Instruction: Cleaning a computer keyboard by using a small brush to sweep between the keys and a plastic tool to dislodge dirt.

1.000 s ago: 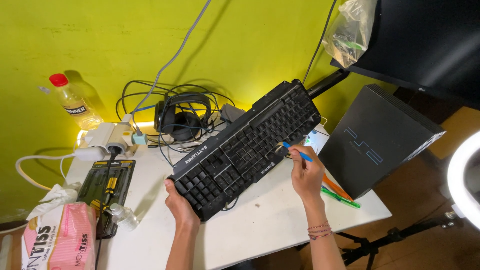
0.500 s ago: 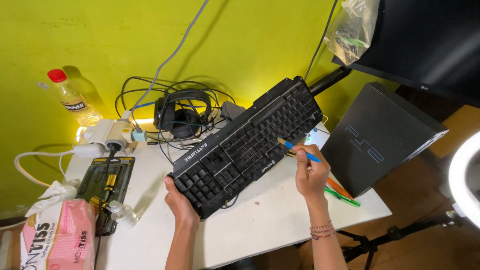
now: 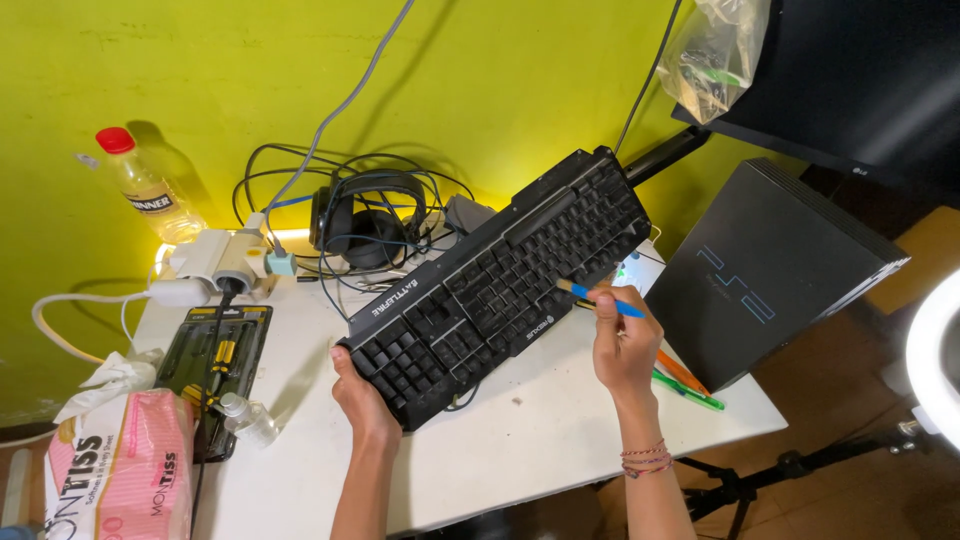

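Note:
A black keyboard [image 3: 500, 285] is tilted up off the white table [image 3: 540, 430], its long side running from lower left to upper right. My left hand [image 3: 362, 395] grips its lower left corner from underneath. My right hand [image 3: 622, 340] holds a small blue-handled brush [image 3: 600, 298], and the brush tip rests against the keys near the keyboard's right front edge.
A black game console [image 3: 765, 270] stands at the right table edge with orange and green pens [image 3: 685, 380] beside it. Black headphones [image 3: 365, 220], tangled cables, a power strip [image 3: 215, 262], a screwdriver kit [image 3: 215, 360], a small bottle [image 3: 245, 418], a tissue pack [image 3: 120, 480] and a plastic bottle [image 3: 148, 188] lie left.
The keyboard and both hands stay nearly in place. My right hand has shifted slightly with the brush along the keys.

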